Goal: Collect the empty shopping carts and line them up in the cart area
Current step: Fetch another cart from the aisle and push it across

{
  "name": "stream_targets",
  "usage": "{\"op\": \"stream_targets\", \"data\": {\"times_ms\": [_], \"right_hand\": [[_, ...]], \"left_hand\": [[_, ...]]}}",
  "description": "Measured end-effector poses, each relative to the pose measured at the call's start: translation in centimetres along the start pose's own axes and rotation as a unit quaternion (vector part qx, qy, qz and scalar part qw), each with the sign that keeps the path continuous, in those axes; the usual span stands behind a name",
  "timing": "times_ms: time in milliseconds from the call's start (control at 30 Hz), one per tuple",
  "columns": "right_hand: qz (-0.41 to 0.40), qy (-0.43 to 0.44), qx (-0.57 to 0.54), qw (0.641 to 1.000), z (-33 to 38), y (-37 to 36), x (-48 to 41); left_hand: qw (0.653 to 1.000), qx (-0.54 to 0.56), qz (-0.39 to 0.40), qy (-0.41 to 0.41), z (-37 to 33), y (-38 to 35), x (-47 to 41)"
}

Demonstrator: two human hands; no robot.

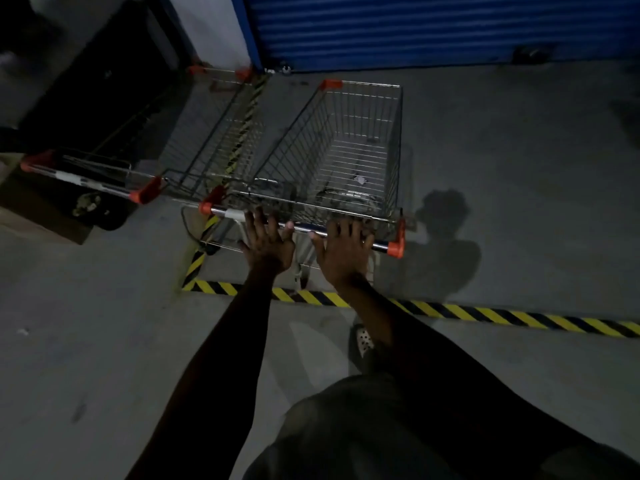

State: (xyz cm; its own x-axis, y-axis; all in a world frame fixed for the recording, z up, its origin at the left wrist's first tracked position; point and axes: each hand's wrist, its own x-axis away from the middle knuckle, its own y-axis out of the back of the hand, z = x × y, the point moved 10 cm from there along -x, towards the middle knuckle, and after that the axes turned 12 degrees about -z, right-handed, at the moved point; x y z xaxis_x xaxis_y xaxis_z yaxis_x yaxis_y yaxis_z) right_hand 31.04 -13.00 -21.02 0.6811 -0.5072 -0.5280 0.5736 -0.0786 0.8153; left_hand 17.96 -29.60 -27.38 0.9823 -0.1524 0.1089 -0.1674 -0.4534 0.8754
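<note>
A wire shopping cart (349, 140) with orange corner caps stands inside the taped floor area, its basket empty apart from a small scrap. My left hand (266, 244) and my right hand (346, 252) lie side by side on its chrome handle bar (304, 229), fingers spread and reaching over the bar, thumbs against it. A second empty cart (214, 133) stands close beside it on the left, parallel, its handle (90, 180) pointing towards the lower left.
Yellow-black hazard tape (485, 315) marks the near edge and the left edge of the bay. A blue roller shutter (433, 29) closes the far side. A dark cabinet (97, 81) and a cardboard box (41, 209) stand on the left. Bare concrete floor (519, 168) lies to the right.
</note>
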Motion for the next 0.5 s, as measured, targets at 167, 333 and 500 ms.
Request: {"op": "stream_targets", "data": {"times_ms": [167,333,500], "right_hand": [[0.009,0.048,0.003,0.999,-0.6,-3.8,-5.6],[0.056,0.061,-0.031,0.996,-1.3,-7.4,-10.9],[0.152,0.068,-0.077,0.983,-1.0,-11.3,-14.6]], "left_hand": [[0.992,0.088,-0.086,-0.019,-5.2,1.0,-3.6],[0.998,-0.025,-0.055,-0.003,-7.2,0.1,-6.8],[0.998,-0.03,-0.063,-0.01,-7.3,-0.4,-7.7]]}}
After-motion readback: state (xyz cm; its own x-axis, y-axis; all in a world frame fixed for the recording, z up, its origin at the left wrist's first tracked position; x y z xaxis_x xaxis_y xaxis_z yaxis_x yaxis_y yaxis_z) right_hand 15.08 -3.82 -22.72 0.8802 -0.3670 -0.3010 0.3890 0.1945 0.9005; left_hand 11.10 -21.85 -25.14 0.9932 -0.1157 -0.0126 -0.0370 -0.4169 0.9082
